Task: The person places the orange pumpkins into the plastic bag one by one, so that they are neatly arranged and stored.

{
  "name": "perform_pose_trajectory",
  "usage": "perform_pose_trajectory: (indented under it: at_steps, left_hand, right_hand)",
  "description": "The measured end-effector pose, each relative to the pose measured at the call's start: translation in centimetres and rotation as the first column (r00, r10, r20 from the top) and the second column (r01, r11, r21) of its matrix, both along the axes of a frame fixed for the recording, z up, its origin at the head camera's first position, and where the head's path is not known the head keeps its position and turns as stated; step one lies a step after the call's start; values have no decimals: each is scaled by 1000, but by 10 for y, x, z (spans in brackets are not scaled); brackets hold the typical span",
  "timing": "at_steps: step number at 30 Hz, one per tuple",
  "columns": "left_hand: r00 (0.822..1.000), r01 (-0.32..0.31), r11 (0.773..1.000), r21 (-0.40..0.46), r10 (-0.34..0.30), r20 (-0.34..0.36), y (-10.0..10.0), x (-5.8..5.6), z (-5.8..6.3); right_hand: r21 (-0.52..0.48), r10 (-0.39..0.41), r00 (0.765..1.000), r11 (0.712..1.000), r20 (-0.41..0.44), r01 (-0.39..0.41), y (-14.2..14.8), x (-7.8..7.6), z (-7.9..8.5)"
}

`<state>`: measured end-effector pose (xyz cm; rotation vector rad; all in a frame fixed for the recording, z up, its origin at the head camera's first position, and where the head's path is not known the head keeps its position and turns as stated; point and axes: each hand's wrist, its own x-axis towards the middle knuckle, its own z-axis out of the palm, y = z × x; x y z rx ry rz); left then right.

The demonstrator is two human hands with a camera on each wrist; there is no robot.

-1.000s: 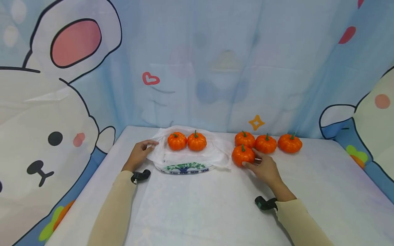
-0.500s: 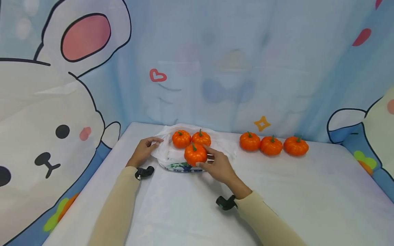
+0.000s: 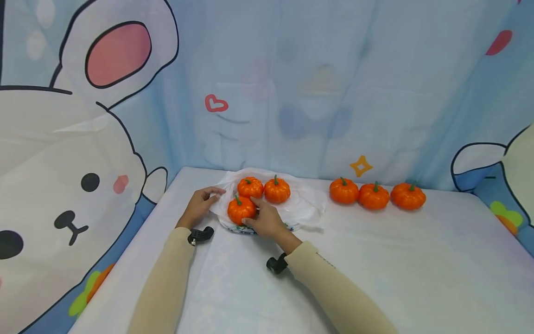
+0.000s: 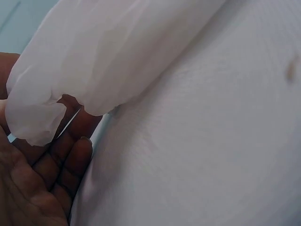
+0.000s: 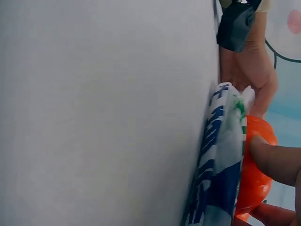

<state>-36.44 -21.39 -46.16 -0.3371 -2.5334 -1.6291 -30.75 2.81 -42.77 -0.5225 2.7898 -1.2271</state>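
A white plastic bag (image 3: 306, 202) lies spread on the table, its front edge printed in blue and green. My left hand (image 3: 199, 206) pinches the bag's left edge; in the left wrist view the thin plastic (image 4: 122, 52) passes between thumb and fingers. With my right hand (image 3: 269, 220) I grip a small orange pumpkin (image 3: 240, 211) by its right side, at the bag's front left. The right wrist view shows this pumpkin (image 5: 254, 181) against the printed plastic (image 5: 221, 165). Just behind it on the bag sit two more pumpkins, one left (image 3: 250, 186) and one right (image 3: 277, 190).
Three similar pumpkins stand in a row at the table's back right: one left (image 3: 344, 191), one middle (image 3: 373, 197), one right (image 3: 408, 196). A light blue cartoon curtain (image 3: 258, 93) hangs along the back. The white tabletop (image 3: 417, 269) extends in front and to the right.
My right hand has carried the pumpkin left from beside the row, over to the front left of the bag. My left hand has stayed at the bag's left edge.
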Motion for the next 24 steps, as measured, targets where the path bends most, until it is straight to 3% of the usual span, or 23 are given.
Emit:
perform_pose_trajectory:
  at_steps: [4, 9, 18, 24]
  left_hand:
    - [1000, 2, 1000, 0, -2, -5, 0, 1, 1]
    - [1000, 0, 1000, -4, 0, -5, 2, 3, 3]
    - [1000, 18, 1000, 7, -18, -6, 3, 4, 4]
    - [1000, 29, 1000, 5, -29, -2, 1, 5, 4]
  right_hand:
    - [27, -4, 1000, 1000, 7, 4, 0, -1, -1]
    - [70, 12, 1000, 997, -16, -11, 11, 8, 10]
    - [-23, -9, 1000, 1000, -22, 9, 72, 42, 22]
    - [-44, -51, 998, 998, -41, 49, 98, 51, 22]
